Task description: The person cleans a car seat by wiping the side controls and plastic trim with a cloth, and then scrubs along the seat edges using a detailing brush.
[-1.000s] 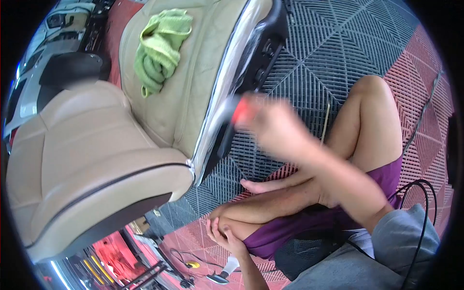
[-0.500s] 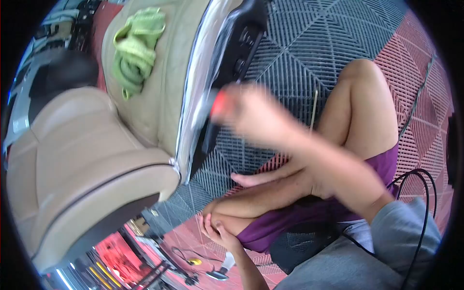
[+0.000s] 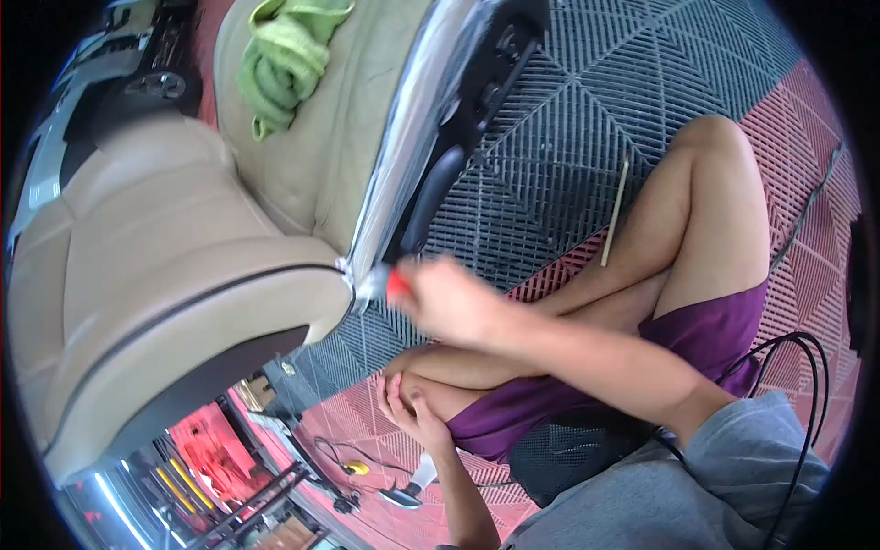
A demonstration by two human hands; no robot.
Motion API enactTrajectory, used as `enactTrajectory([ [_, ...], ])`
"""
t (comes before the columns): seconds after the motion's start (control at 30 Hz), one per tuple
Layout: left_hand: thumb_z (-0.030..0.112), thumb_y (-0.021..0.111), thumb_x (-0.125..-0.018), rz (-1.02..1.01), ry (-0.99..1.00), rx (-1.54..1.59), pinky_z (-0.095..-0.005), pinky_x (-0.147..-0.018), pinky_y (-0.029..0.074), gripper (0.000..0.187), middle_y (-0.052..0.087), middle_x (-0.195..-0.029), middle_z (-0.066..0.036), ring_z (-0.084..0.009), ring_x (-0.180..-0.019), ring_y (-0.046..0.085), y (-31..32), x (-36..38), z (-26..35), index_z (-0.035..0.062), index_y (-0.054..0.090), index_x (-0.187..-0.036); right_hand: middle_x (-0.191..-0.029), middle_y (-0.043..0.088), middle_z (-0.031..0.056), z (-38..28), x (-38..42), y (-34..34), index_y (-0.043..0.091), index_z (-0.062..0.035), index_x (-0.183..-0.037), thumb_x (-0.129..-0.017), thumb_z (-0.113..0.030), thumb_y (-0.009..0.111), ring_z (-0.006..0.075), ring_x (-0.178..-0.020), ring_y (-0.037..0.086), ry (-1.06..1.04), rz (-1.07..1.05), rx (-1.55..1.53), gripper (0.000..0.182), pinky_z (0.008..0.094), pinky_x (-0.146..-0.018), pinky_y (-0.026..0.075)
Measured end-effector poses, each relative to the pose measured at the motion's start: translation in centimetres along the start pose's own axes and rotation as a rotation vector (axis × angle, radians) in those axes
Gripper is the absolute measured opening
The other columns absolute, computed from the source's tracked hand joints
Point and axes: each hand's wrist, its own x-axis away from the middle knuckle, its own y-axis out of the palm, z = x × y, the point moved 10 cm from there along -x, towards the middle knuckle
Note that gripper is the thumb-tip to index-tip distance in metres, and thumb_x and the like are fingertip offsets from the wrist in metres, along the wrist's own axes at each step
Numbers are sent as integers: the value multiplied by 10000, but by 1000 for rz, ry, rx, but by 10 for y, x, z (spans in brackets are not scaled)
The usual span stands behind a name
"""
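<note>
A red-handled tool point(image 3: 398, 286) is held in my right hand point(image 3: 449, 298), its pale, blurred end against the lower corner of the beige seat point(image 3: 183, 266), where the cushion's side meets the backrest. What kind of tool it is cannot be made out. My left hand point(image 3: 417, 418) rests on my knee with its fingers apart, holding nothing. On the seat cushion point(image 3: 362, 110) lies a crumpled green cloth point(image 3: 286, 69). Black trim with controls point(image 3: 500, 69) runs along the cushion's side.
A thin pale stick point(image 3: 616, 213) lies on the grey and pink grated floor point(image 3: 587, 110), beside my crossed legs. Black cables point(image 3: 811, 367) hang at the right. Lower left are a red tray point(image 3: 215, 454), a yellow item point(image 3: 356, 467) and a white-handled tool point(image 3: 412, 486).
My right hand has moved down along the seat's side with the red tool, to the corner by the backrest. The camera view has shifted slightly. My left hand stays on the knee.
</note>
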Motion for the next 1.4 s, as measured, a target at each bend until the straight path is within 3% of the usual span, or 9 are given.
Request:
enactTrajectory([
  [0.3, 120, 562, -983, -95, -181, 652, -367, -1055, 429, 288, 599, -1269, -175, -273, -1189, 592, -12, -3, 35, -37, 593, -1223, -778, 646, 164, -14, 31, -124, 572, 11, -1088, -976, -201, 623, 247, -649, 638, -130, 849, -170, 245, 371, -644, 526],
  [0.47, 329, 527, -1027, -158, -499, 1076, -409, -1100, 383, 497, 531, -1349, -172, -279, -1295, 493, 32, -25, 18, -18, 464, -1378, -876, 676, 288, 15, 23, 95, 560, -10, -1063, -901, -195, 652, 465, -861, 673, 48, -214, 23, 263, 521, -734, 547],
  [0.67, 344, 521, -1031, -149, -635, 1371, -369, -1066, 406, 401, 590, -1255, -88, -189, -1161, 554, 91, -21, 12, 34, 515, -1285, -1159, 559, 269, 6, 31, 76, 556, 76, -1264, -862, -178, 692, 427, -1018, 612, -102, -271, 166, 494, 407, -891, 526],
  [0.83, 303, 522, -1038, -112, -667, 1499, -339, -721, 586, 296, 677, -1014, -96, -177, -855, 673, 139, -17, 8, 43, 548, -1177, -1419, 421, 214, -1, 57, 42, 495, 44, -1369, -895, -120, 662, 288, -1193, 574, -36, -520, 48, 528, 376, -978, 490],
  [0.97, 367, 585, -1000, 131, -641, 1267, -222, -363, 426, 317, 607, -838, -34, -75, -459, 497, 76, -46, -5, 73, 539, -1108, -1229, 593, 132, 48, 78, -34, 532, 40, -1314, -926, 31, 568, 155, -987, 665, 65, -310, -36, 390, 274, -820, 530],
  [1.03, 329, 603, -984, 164, -424, 859, -275, -416, 437, 321, 628, -830, -61, -129, -484, 519, 31, -78, -31, 40, 556, -1117, -1072, 641, 114, 93, 86, -85, 554, 33, -1270, -966, -5, 550, 137, -844, 673, 149, -135, 30, 306, 246, -726, 529],
  [1.1, 288, 625, -950, 275, -312, 399, -460, -671, 513, 348, 675, -826, -255, -400, -705, 674, -15, -101, -39, -43, 597, -1053, -1062, 638, 102, 118, 90, -111, 563, 22, -1253, -971, -23, 561, 133, -808, 663, 289, -78, -182, 286, 243, -703, 523],
  [1.27, 255, 594, -934, 143, -5, 160, -497, -743, 547, 307, 677, -887, -278, -429, -831, 685, 48, -81, 46, -44, 588, -1004, -924, 652, 70, 120, 86, -84, 634, 11, -1143, -960, -56, 610, 104, -741, 631, 271, -256, 275, 196, 240, -672, 509],
  [1.4, 263, 595, -932, -168, -172, 368, -530, -741, 534, 284, 681, -895, -247, -430, -832, 681, 56, -48, 54, -18, 575, -969, -886, 660, 29, 121, 94, -69, 650, 10, -1120, -954, -36, 610, 89, -767, 621, 239, -361, 303, 178, 222, -688, 497],
])
